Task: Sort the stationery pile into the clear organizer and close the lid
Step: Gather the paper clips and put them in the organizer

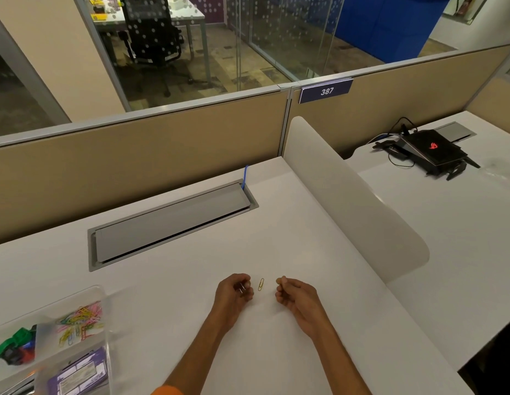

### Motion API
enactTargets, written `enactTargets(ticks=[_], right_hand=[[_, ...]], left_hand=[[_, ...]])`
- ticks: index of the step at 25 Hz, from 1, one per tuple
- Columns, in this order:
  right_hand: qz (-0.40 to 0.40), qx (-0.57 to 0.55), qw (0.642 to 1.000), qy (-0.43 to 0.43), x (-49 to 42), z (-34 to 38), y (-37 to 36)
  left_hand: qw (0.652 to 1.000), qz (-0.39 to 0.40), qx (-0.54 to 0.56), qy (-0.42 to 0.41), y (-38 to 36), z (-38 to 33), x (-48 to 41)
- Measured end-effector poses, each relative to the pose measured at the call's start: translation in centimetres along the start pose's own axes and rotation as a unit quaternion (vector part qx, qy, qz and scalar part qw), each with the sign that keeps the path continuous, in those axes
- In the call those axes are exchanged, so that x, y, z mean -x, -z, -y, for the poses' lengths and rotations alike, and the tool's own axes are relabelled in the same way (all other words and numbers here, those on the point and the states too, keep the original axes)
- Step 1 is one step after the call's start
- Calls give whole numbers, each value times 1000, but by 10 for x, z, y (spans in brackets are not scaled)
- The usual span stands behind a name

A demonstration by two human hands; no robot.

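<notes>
Two bare arms reach out over a white desk [276, 223]. The left grip [234, 290] is curled round a small silver clip [242, 289], and the shiny metal peeks out between the fingers. The right grip [293, 292] is curled too, with the thumb tip pressed against a finger. I cannot tell if it has anything in it.

One gold paper clip [261, 284] lies flat on the desk between the two grips. It is just beside the left one, and nothing touches it.

The clear organizer [103, 297] sits well apart from the hands, at 8 o'clock from them, at the low left edge of the view. One box in it holds a heap of paper clips [80, 320] in many colours. At 8 o'clock from that heap, another box holds green, red and black clips [11, 346]. At 6 o'clock from the heap lies a purple pad [80, 374]. I cannot tell how the lid stands.

At 11 o'clock from the hands a long grey hatch [168, 223] is set into the desk, and a thin blue strip [245, 175] sticks up at its far right end. At 2 o'clock a curved white wall [348, 195] splits this desk from the next one. There, a black box with a red mark [430, 149] lies among black wires.
</notes>
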State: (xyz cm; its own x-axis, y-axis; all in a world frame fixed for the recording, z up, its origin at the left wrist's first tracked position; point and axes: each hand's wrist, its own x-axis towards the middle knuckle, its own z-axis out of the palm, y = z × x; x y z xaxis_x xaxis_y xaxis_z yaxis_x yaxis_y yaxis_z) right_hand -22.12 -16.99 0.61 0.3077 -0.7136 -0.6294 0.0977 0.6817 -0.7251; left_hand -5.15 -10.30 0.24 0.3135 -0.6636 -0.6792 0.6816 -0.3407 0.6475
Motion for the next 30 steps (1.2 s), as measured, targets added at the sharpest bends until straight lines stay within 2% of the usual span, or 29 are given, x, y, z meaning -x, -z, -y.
enactTargets(ticks=[1,3,4,5,7,15,16,17,18,20,21,22,24,27,30], right_hand=[[-5,0,1000,-3,1,0,2],[-13,5,1000,-5,3,1,4],[-15,8,1000,-4,3,1,5],[-17,11,1000,-3,4,1,6],[-24,13,1000,-1,5,0,7],[-26,10,1000,1,10,-3,13],[-24,3,1000,0,11,-4,12],[-24,-7,1000,-1,12,-5,11],[-26,-21,999,-2,13,-5,9],[-28,-56,998,-2,16,-5,5],[-27,-75,997,-1,18,-6,1],[-24,-97,995,1,20,-6,-3],[-14,-146,989,6,25,-6,-13],[29,-233,972,-2,34,-5,-33],[51,-319,946,-30,44,-4,-53]], left_hand=[[990,-33,-134,-32,-2,3,-5],[908,-82,-392,-120,-9,9,-11],[871,-87,-457,-158,-13,12,-13],[849,-80,-489,-183,-16,16,-15],[830,-68,-516,-202,-23,24,-17],[788,-81,-563,-234,-31,38,-20],[796,-76,-552,-237,-31,37,-19],[819,-70,-519,-235,-30,36,-16],[860,-63,-453,-224,-29,32,-12],[955,-31,-242,-171,-26,24,0],[981,-12,-132,-140,-24,19,7],[993,3,-37,-109,-21,16,12],[994,29,92,-60,-16,13,19],[981,48,182,-42,-11,8,34],[954,59,292,-38,-5,2,50]])
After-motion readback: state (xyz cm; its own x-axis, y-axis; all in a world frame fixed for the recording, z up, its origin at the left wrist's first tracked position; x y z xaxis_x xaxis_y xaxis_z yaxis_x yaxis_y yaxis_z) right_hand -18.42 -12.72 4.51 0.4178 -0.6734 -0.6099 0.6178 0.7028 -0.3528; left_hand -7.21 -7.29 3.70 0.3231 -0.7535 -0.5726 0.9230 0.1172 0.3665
